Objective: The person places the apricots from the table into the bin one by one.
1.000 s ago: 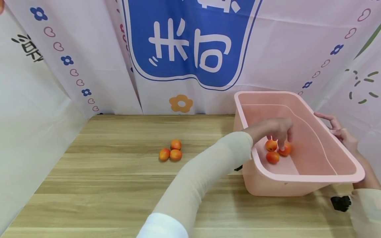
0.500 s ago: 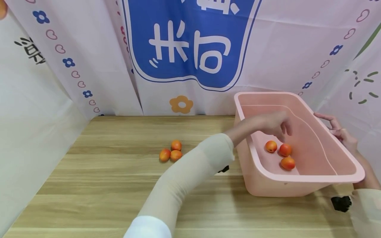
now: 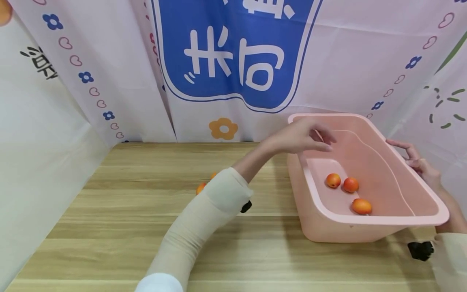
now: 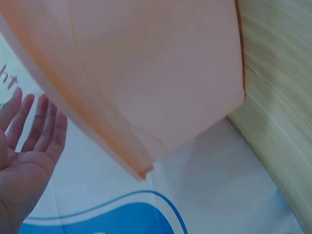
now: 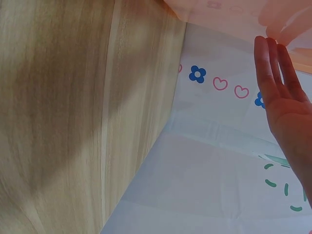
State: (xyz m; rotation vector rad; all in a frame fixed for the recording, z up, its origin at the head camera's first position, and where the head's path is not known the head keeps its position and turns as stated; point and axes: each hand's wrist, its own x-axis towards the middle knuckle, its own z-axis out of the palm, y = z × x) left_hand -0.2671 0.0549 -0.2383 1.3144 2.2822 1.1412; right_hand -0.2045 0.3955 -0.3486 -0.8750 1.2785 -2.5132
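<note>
In the head view, a pink plastic tub [image 3: 330, 229] stands on the right of the table, with three small oval orange-red fruits [image 3: 351, 185] on its floor. My left hand [image 3: 299, 136] is above the tub's left rim, palm turned inward, fingers loosely bent and holding nothing. The left wrist view also shows this hand [image 4: 31, 146] spread beside the rim. At the opposite rim, my right hand [image 3: 423, 164] touches the outer side. Straight fingers [image 5: 265, 73] lie against the tub wall under the rim in the right wrist view.
More orange-red fruits [image 3: 200, 188] lie on the wooden table [image 3: 120, 227], partly hidden behind my left sleeve [image 3: 197, 215]. White printed cloth [image 3: 255, 121] rises behind the table and at both sides. Small black objects [image 3: 420, 250] show beside both forearms.
My left hand has lifted off the fruits in the tub and moved up and left to the rim. One fruit has rolled right and toward the front. The right hand stays put.
</note>
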